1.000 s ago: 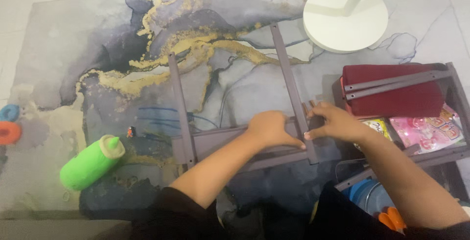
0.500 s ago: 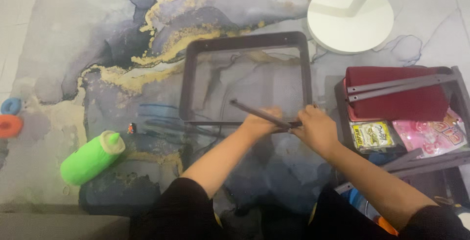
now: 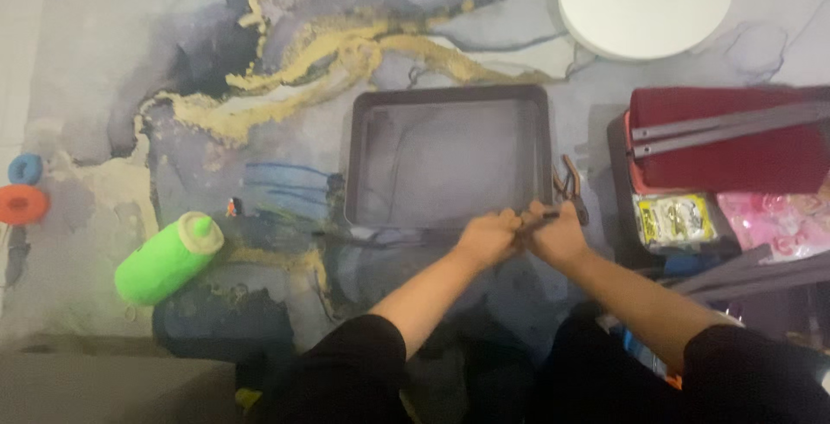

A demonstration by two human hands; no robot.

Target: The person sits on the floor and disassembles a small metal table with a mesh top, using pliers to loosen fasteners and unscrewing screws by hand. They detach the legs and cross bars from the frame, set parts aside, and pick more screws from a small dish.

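On the patterned rug (image 3: 259,61), the dark rectangular frame (image 3: 450,95) lies flat with four sides joined, while left hand (image 3: 486,238) and right hand (image 3: 558,235) grip its near rail, seemingly unfinished.

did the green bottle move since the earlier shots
No. The green bottle lies at the same spot on the rug's pattern, beside the gold streak at its left edge. Only the camera view has shifted.

Person wearing black short sleeves, both arms; forearms showing bare; left hand (image 3: 487,239), right hand (image 3: 558,235) ungloved, no rings/watch vis.
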